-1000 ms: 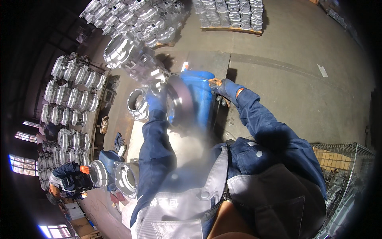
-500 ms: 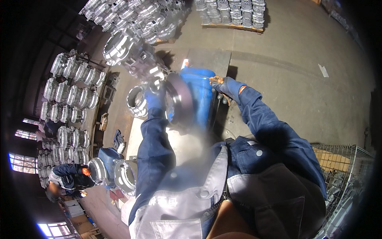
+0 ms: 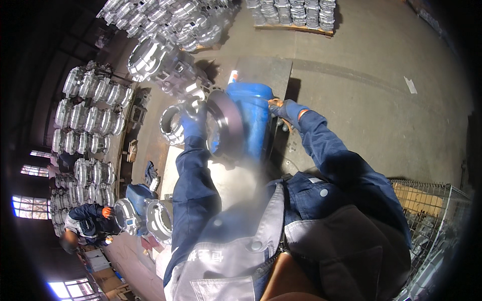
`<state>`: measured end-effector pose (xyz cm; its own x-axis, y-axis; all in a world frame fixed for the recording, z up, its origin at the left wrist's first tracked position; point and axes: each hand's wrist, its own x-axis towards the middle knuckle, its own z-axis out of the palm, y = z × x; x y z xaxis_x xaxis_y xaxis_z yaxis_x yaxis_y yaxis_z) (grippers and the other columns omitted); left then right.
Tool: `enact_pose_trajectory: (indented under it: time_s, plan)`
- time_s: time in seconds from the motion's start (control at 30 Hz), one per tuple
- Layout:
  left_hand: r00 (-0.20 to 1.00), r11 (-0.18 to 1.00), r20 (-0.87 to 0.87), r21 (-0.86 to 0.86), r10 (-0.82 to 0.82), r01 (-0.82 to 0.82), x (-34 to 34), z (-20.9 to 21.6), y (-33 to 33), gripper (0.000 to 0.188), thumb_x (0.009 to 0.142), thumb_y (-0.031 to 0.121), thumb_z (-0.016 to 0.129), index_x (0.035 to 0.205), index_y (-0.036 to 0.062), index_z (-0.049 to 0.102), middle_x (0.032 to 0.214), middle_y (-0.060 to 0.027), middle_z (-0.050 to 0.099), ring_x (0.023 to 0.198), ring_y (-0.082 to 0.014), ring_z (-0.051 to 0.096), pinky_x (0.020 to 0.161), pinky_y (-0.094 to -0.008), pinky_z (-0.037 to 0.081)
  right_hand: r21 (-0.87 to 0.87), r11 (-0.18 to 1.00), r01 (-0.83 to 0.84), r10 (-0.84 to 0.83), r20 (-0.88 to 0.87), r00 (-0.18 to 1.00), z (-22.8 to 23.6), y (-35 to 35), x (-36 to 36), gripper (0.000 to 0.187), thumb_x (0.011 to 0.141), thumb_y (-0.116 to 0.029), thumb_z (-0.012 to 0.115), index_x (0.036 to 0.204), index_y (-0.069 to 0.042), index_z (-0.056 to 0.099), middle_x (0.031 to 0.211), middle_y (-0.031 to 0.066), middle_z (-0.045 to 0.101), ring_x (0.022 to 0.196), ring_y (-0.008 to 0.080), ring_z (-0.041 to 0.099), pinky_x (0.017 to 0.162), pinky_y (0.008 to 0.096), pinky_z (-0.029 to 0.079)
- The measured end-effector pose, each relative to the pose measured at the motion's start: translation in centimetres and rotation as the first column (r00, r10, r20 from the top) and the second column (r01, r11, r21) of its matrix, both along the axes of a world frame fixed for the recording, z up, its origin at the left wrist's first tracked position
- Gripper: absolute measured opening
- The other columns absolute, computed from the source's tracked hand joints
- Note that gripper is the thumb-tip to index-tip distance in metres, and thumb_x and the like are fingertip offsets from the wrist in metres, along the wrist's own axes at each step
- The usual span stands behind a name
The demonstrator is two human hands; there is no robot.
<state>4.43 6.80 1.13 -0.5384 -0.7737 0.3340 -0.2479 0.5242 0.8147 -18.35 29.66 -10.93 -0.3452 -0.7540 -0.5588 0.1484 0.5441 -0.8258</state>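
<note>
A ring-shaped metal housing [image 3: 228, 118] with a dark, wide opening stands on edge in front of me, blurred by glare. My left hand [image 3: 195, 116], in a blue glove, is closed at its left side; the fingertips are partly hidden. Right beside the housing is a blue plastic barrel [image 3: 255, 113]. My right hand [image 3: 287, 110], in a dark glove with an orange cuff, is closed at the barrel's right edge. Something orange-brown shows at its fingers, with a thin rod-like tool [image 3: 266, 100] pointing left over the barrel.
Another ring casting [image 3: 172, 125] and a larger housing [image 3: 150, 57] stand to the left. Stacked castings [image 3: 93, 113] line the far left. A co-worker [image 3: 90, 220] handles housings at lower left. A wire cage [image 3: 427, 210] is at right, and a loaded pallet [image 3: 293, 31] is at the back.
My right hand has shifted slightly right and down, and the rod shows less over the barrel. My left hand stays at the housing. The co-worker's arm has moved slightly.
</note>
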Motion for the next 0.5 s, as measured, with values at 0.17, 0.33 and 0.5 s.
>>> enact_pose_trajectory:
  time_s: [0.17, 0.33, 0.5]
  plan:
    - [1.0, 1.0, -0.022, 0.019, 0.013, -0.013, -0.1, 0.7, 0.5, 0.031, 0.086, 0.015, 0.069, 0.115, 0.0055, 0.062, 0.099, -0.0089, 0.065, 0.09, -0.015, 0.06, 0.078, -0.0296, 0.048, 0.068, 0.998, 0.004, -0.012, 0.106, 0.994, -3.5, -0.4, -0.2, 0.06, 0.095, -0.056, 0.049, 0.147, -0.026, 0.038, 0.136, 0.0206, 0.053, 0.109, 0.0421, 0.06, 0.086, 0.0608, 0.049]
    - [0.999, 0.999, 0.035, -0.037, 0.03, -0.029, -0.1, 1.3, 1.1, 0.034, 0.084, 0.02, 0.072, 0.114, 0.0063, 0.064, 0.098, -0.006, 0.063, 0.088, -0.0147, 0.057, 0.079, -0.0291, 0.046, 0.125, 0.992, 0.007, -0.037, 0.241, 0.97, -4.0, -0.4, 0.2, 0.061, 0.095, -0.056, 0.048, 0.148, -0.027, 0.036, 0.138, 0.0211, 0.052, 0.109, 0.0464, 0.059, 0.085, 0.0651, 0.048]
    - [0.999, 0.991, 0.019, -0.126, 0.049, -0.046, -0.1, 1.2, 1.1, 0.033, 0.084, 0.019, 0.071, 0.114, 0.0056, 0.063, 0.096, -0.0059, 0.063, 0.086, -0.0139, 0.057, 0.076, -0.0289, 0.047, 0.103, 0.994, -0.027, 0.012, 0.143, 0.99, -3.2, 0.2, 0.7, 0.063, 0.094, -0.059, 0.047, 0.148, -0.027, 0.035, 0.138, 0.0222, 0.051, 0.109, 0.0496, 0.059, 0.086, 0.0672, 0.047]
